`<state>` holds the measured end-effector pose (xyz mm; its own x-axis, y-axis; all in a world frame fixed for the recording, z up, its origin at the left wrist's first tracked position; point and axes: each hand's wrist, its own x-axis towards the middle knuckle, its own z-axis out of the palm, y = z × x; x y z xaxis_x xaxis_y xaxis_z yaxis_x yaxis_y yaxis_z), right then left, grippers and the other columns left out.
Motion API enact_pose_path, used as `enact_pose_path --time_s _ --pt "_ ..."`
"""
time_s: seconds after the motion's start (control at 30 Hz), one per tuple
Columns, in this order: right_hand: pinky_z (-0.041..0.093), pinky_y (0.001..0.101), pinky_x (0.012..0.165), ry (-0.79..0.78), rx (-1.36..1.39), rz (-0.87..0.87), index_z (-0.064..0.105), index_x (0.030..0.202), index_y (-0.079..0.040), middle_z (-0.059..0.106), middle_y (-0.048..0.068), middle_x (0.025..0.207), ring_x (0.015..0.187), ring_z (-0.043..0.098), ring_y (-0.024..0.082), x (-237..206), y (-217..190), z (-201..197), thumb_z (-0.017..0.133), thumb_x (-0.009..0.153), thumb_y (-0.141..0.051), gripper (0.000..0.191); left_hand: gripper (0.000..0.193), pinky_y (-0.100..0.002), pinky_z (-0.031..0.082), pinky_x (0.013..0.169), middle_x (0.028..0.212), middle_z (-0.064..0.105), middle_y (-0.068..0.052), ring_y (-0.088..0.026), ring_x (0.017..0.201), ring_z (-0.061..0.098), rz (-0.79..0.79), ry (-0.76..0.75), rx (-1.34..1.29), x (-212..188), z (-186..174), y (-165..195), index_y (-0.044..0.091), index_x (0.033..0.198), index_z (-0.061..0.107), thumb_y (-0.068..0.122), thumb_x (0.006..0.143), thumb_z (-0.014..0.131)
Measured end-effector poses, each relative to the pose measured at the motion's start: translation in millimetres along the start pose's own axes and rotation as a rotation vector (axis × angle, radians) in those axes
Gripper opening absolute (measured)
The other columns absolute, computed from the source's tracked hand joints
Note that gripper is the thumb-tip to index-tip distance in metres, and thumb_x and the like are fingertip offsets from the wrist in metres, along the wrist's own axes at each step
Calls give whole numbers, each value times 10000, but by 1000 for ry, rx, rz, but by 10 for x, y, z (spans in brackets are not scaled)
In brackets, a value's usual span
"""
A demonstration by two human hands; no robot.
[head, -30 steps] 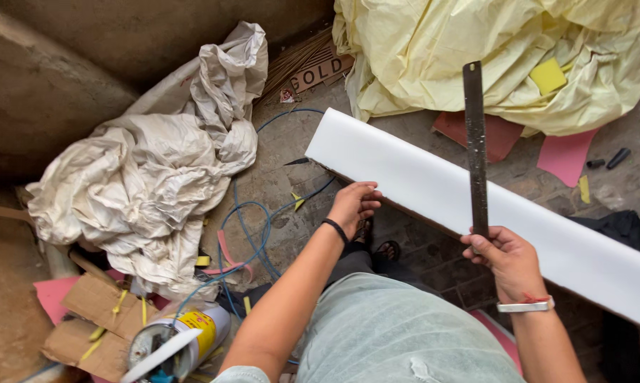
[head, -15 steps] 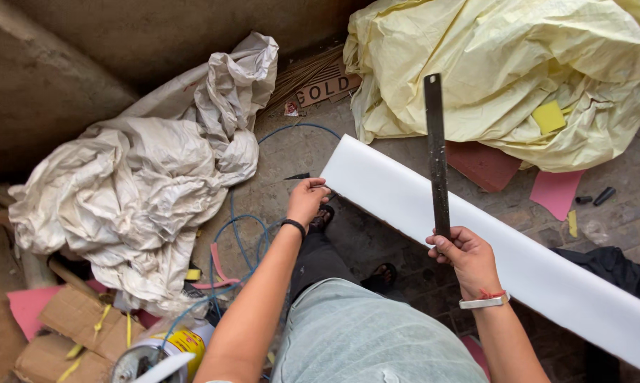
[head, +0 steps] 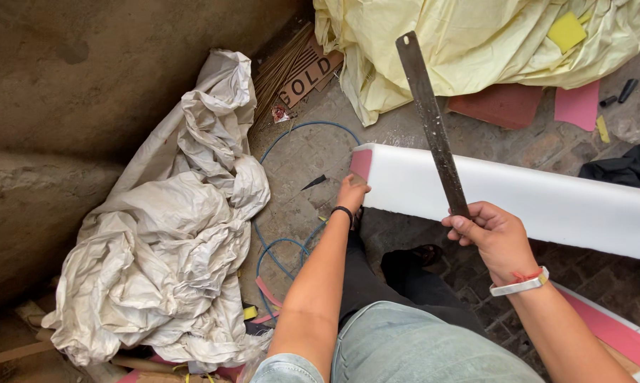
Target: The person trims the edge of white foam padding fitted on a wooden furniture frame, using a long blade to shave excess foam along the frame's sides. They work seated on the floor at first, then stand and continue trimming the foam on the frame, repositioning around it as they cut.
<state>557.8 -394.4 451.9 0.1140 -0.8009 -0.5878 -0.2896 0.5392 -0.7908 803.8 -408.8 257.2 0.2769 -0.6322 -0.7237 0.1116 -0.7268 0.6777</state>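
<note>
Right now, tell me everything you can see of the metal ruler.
The metal ruler is a long, narrow, flat strip of dark, tarnished steel with a small hole near its far end. The right hand grips its near end, holding it tilted, pointing away and slightly left. It crosses above the white foam board; whether they touch is unclear.

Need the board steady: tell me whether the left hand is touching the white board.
Touching. The head view shows the left hand gripping the end of the white board.
</note>
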Motion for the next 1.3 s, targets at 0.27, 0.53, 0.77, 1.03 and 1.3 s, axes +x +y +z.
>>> enact_pose_path --time_s 0.27,0.53,0.77,1.03,1.3 --pt "505 262 676 57 -7 80 697 1052 28 781 112 968 756 657 134 -47 11 187 690 933 -79 160 1070 -358 402 1112 1458 566 -232 -304 1344 549 2 -272 -91 55 41 -181 -10 1601 72 109 754 714" --pt "509 264 677 77 38 86 699 1069 14 771 108 963 768 665 137 -100 -54 241 685 940 -87 164 931 -403 427 1100 1519 482 -201 -323 1365 525 -71 -209 -72 -14 -76 -197 58 1595 247 164 801 721" --pt "507 264 688 114 112 76 696 1088 2 765 102 983 784 666 134 -225 -58 195 681 944 -97 175 899 -424 464 1086 1518 514 -197 -324 1354 550 -30 -255 -15 -38 -113 -64 65 1570 315 180 791 749" --pt "510 269 695 195 191 93 700 1077 -1 768 90 986 778 665 129 -378 152 41 691 932 -110 183 852 -421 509 1044 1443 600 -167 -319 1272 634 60 -115 268 -138 178 41 68 1530 368 174 767 732" --pt "510 272 683 322 305 73 723 1059 -24 772 63 967 759 662 112 -725 500 -286 682 935 -124 164 746 -445 452 1068 1457 565 -171 -376 1288 572 300 -92 519 -525 666 146 106 1485 445 220 790 690"
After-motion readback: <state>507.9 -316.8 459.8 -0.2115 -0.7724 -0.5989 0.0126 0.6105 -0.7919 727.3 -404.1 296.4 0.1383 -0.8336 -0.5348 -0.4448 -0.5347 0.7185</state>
